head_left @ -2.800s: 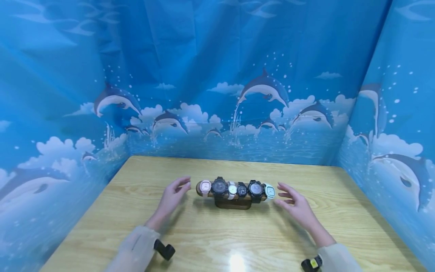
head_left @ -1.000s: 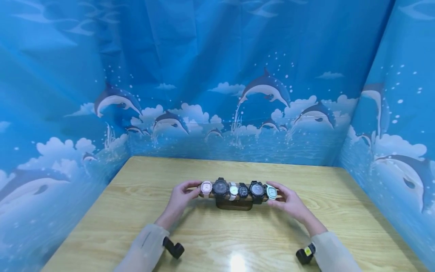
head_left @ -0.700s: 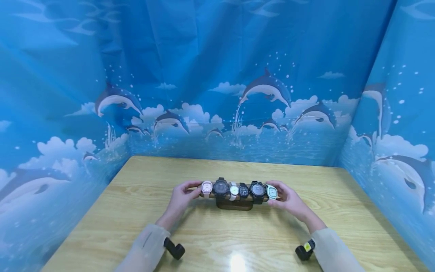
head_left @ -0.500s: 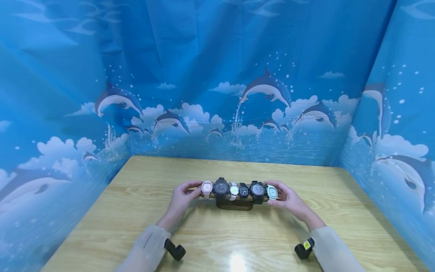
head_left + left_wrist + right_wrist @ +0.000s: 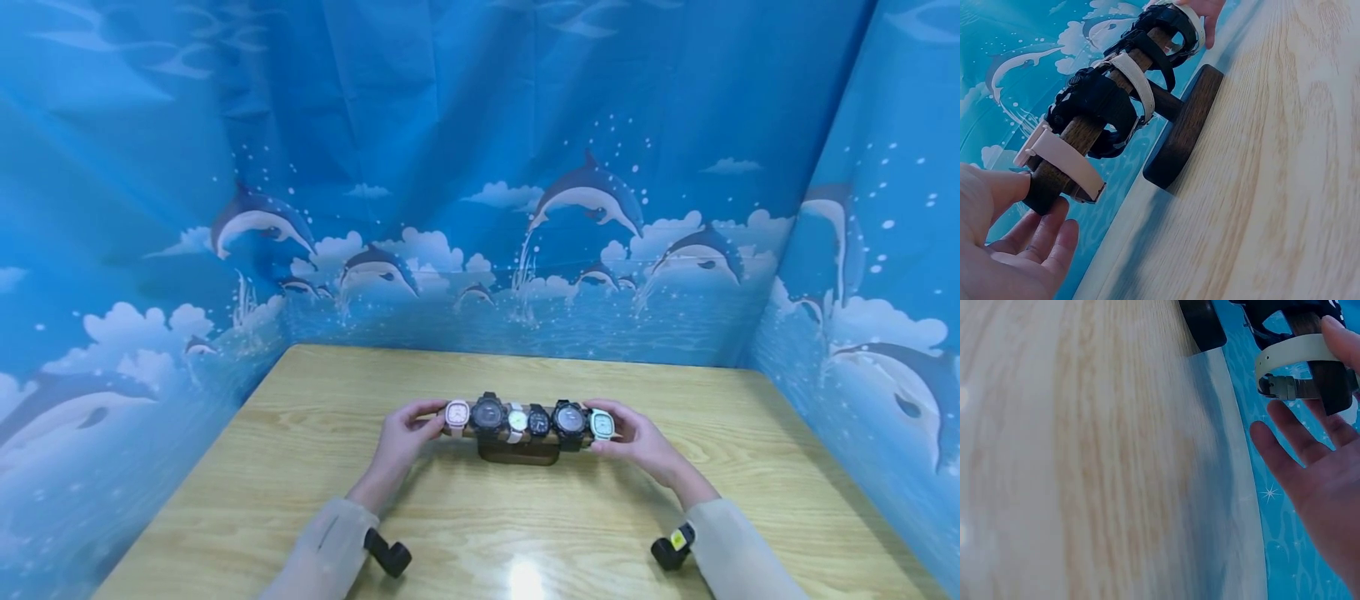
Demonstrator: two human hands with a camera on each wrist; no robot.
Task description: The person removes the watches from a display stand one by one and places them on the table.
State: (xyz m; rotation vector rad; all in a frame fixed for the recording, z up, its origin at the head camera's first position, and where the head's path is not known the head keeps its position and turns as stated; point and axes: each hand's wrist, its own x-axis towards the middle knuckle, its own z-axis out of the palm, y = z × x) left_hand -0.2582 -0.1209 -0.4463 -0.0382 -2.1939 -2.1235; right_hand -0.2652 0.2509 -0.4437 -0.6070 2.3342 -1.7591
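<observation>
A dark wooden T-shaped watch stand (image 5: pixel 517 453) stands on the table, with several wristwatches strapped in a row along its bar. My left hand (image 5: pixel 399 433) pinches the bar's left end beside the pink watch (image 5: pixel 457 413). In the left wrist view, that thumb and the fingers meet the bar's dark tip (image 5: pixel 1041 195). At the other end, my right hand (image 5: pixel 643 443) holds the bar beside the mint-green watch (image 5: pixel 602 425); its thumb lies against the bar in the right wrist view. Between these sit a white watch (image 5: pixel 517 420) and black watches, one being a large black watch (image 5: pixel 489 414).
The light wooden table (image 5: pixel 480 517) extends around the stand. A blue dolphin-print curtain (image 5: pixel 465 167) rises along the table's back and sides. Black cameras, such as the left wrist camera (image 5: pixel 390 557), are strapped over the pale sleeves (image 5: pixel 322 542).
Both hands have moved inward from beside the stand and taken hold of its bar ends. Over the last second, hands and stand have stayed nearly still.
</observation>
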